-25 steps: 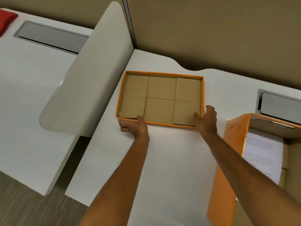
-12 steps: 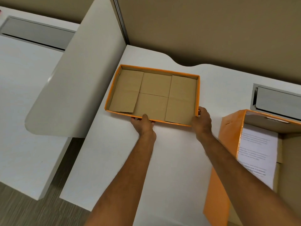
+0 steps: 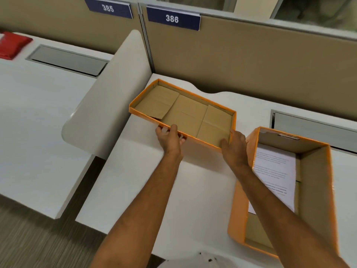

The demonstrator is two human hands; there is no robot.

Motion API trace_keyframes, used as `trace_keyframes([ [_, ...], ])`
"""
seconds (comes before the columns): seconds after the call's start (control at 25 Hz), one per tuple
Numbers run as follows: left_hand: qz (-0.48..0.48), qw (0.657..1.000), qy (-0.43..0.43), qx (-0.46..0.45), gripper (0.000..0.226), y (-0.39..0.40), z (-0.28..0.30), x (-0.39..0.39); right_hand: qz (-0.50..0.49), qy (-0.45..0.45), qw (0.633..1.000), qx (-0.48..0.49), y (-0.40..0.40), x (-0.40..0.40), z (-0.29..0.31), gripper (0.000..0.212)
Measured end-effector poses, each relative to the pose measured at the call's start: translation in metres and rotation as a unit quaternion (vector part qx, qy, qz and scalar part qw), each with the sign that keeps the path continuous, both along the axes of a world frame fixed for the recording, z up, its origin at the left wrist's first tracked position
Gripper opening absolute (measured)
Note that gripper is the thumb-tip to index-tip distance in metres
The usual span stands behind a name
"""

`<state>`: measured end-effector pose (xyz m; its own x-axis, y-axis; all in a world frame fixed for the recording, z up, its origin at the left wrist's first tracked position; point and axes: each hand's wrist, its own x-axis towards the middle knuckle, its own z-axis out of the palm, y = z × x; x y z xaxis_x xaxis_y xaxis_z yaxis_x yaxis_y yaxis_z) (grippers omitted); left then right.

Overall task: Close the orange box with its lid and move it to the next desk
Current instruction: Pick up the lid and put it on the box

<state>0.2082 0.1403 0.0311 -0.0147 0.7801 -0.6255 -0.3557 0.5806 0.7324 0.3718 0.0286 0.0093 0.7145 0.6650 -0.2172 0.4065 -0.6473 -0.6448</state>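
The orange lid [image 3: 183, 113] lies upside down, its brown cardboard inside facing up, and is tilted with its near edge raised off the white desk [image 3: 173, 190]. My left hand [image 3: 170, 138] grips the lid's near long edge. My right hand [image 3: 233, 146] grips its near right corner. The orange box [image 3: 239, 200] stands open to the right, with a printed sheet of paper [image 3: 274, 171] lying inside. My right forearm crosses over the box's left wall.
A white curved divider panel [image 3: 108, 105] separates this desk from the neighbouring desk [image 3: 29, 122] on the left, which bears a red object [image 3: 11, 45] and a grey cable tray [image 3: 67, 59]. Beige partitions with signs 385 and 386 stand behind.
Both hands closed on the lid's near edge and lifted it, tilting and turning the lid. The camera pulled back and up, showing more of the open box.
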Motion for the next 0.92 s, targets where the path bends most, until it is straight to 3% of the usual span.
trace_keyframes([
  [0.16,-0.032,0.998,0.024,0.044,0.049,-0.023,0.045,-0.002,0.09,-0.157,0.983,0.021,-0.029,-0.025,0.037,0.051],
  [0.48,-0.105,0.974,0.14,0.141,0.066,-0.076,0.115,0.011,0.156,-0.23,0.95,0.14,-0.086,-0.06,0.079,0.049],
  [0.64,-0.156,0.946,0.176,0.222,0.068,-0.106,0.13,0.027,0.092,-0.21,0.955,0.188,-0.112,-0.057,0.096,0.048],
  [0.92,-0.271,0.902,0.202,0.268,0.073,-0.138,0.117,0.043,-0.025,-0.045,0.968,0.246,-0.163,-0.03,0.119,0.059],
])
